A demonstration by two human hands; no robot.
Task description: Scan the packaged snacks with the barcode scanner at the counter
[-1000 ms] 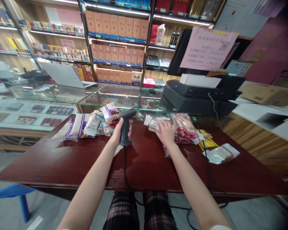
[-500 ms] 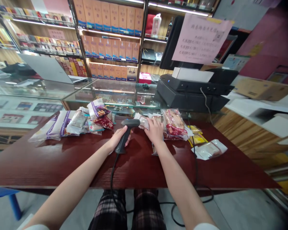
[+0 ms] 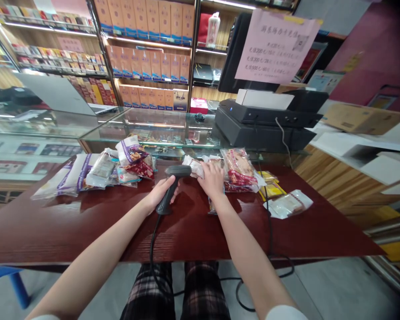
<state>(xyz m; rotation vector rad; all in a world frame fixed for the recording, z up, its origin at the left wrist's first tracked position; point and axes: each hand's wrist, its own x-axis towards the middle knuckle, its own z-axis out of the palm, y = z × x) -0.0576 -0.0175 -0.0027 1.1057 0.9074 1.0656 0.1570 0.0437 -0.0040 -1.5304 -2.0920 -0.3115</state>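
Note:
My left hand (image 3: pixel 162 193) is wrapped round the handle of a black barcode scanner (image 3: pixel 168 195), its head turned right, close to a small white snack packet (image 3: pixel 194 166). The fingers of my right hand (image 3: pixel 214 180) are closed on that packet's right end. Partly behind and under my right hand lie other packets, so their shapes are hard to make out. Just right of it a clear-and-red snack bag (image 3: pixel 238 166) rests on the dark red table (image 3: pixel 186 235). Farther right are a yellow packet (image 3: pixel 271 189) and a whitish packet (image 3: pixel 289 204).
Several snack bags (image 3: pixel 102 169) are heaped on the table's left side. The scanner's black cable (image 3: pixel 152 244) drops over the front edge. Behind stand a glass counter (image 3: pixel 143 120), a black cash drawer (image 3: pixel 253 131) and a monitor with a pink notice (image 3: pixel 275 46).
The camera view has shifted slightly, moving the scene a little left in the picture. Both hands, the scanner and the packet hold nearly the same places.

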